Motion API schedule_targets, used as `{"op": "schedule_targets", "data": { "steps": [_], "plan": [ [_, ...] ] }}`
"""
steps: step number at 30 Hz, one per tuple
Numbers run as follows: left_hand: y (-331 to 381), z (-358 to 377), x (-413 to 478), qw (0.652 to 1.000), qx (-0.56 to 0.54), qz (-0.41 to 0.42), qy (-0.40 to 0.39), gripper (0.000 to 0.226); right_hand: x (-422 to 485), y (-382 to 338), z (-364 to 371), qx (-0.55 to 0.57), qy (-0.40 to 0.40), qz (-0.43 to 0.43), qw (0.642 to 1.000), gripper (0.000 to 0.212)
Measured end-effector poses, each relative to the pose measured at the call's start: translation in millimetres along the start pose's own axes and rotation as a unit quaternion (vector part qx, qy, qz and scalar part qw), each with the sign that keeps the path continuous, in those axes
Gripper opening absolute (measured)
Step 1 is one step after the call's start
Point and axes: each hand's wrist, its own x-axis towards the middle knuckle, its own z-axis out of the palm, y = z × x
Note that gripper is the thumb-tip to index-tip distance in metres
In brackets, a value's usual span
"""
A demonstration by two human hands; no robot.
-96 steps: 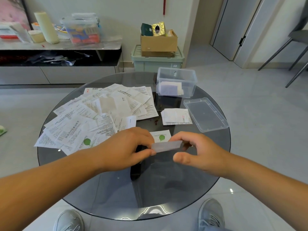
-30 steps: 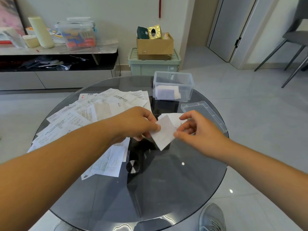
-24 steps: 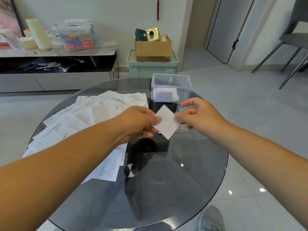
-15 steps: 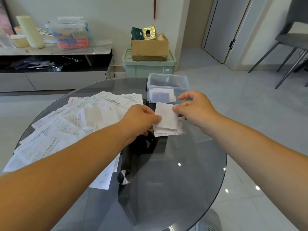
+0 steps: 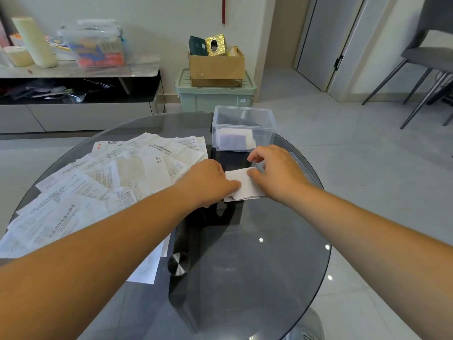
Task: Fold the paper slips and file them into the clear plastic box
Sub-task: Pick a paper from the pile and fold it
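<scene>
– Round glass table [image 5: 245, 266]: how far along is the person?
– Early. Some folded papers sit in the clear plastic box [image 5: 244, 128]; a wide pile of unfolded slips [image 5: 110, 177] remains.
– And the current one?
– The folded slip [image 5: 245, 184] lies flat on a small stack [image 5: 230, 198] just before the box. The left hand [image 5: 208, 182] and right hand [image 5: 277, 173] pinch its sides; its long axis seems to run between the hands.

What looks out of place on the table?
Nothing is damaged or spilled. The unfolded slips sprawl in a skewed, overlapping heap on the left of the glass table. The left hand and right hand hold a folded slip over a small stack outside the clear plastic box.
</scene>
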Motion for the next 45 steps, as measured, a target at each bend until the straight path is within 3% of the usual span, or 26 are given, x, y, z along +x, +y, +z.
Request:
{"op": "schedule_targets", "data": {
  "steps": [6,14,17,20,23,26,29,31,37,41,45],
  "plan": [
    [2,-15,-8,0.997,-0.066,-0.001,0.033,0.035,-2,1,-4,0.039,0.038,-0.005,0.999,0.011],
    [-28,-63,-42,0.996,-0.059,0.008,0.061,0.029,-20,-24,-17,0.065,0.065,-0.045,0.995,0.006],
    [-55,-92,-68,0.996,-0.046,0.011,0.073,0.023,-33,-49,-16,0.082,0.021,-0.098,0.992,0.005],
    [-88,-116,-103,0.996,0.042,0.034,0.075,0.011,-52,-81,-13,0.094,-0.062,-0.137,0.984,0.005],
    [-116,-125,-131,0.994,0.099,0.028,0.019,0.005,-75,-110,-4,0.100,-0.148,-0.175,0.968,0.005],
    [-133,-116,-141,0.988,0.148,0.024,-0.030,0.029,-87,-132,14,0.056,-0.190,-0.202,0.959,0.014],
    [-143,-104,-142,0.986,0.160,0.042,-0.031,0.043,-84,-143,33,0.034,-0.203,-0.150,0.967,0.036],
    [-149,-100,-141,0.985,0.166,0.048,-0.028,0.044,-82,-146,42,0.051,-0.210,-0.100,0.971,0.040],
    [-144,-96,-138,0.983,0.172,0.065,-0.019,0.040,-83,-146,46,0.126,-0.211,-0.077,0.966,0.014],
    [-119,-96,-145,0.987,0.112,0.111,0.013,0.051,-83,-135,22,0.218,-0.165,-0.047,0.961,0.014],
    [-85,-77,-152,0.988,0.064,0.142,-0.020,0.064,-89,-108,-2,0.291,-0.126,0.033,0.948,0.012]
  ]
}}
